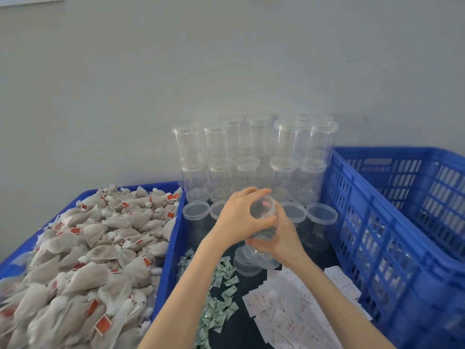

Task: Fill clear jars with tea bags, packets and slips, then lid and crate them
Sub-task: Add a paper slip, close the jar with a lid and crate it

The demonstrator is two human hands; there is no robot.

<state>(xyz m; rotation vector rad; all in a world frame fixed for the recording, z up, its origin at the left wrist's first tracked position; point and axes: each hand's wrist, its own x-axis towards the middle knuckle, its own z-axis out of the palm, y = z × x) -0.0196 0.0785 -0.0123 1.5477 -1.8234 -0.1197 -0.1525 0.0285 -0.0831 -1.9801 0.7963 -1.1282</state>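
A clear jar is held above the dark table between both hands. My left hand grips its clear lid at the top. My right hand wraps around the jar's body lower down. A loose clear lid lies on the table just below the jar. Beige tea bags with red tags fill the blue tray on the left. Small green packets are scattered on the table near my left forearm. White paper slips lie under my right forearm.
Lidded empty jars are stacked two high against the wall, with more jars in front of them. A tall blue slatted crate stands on the right. The tea-bag tray's blue wall borders the work area on the left.
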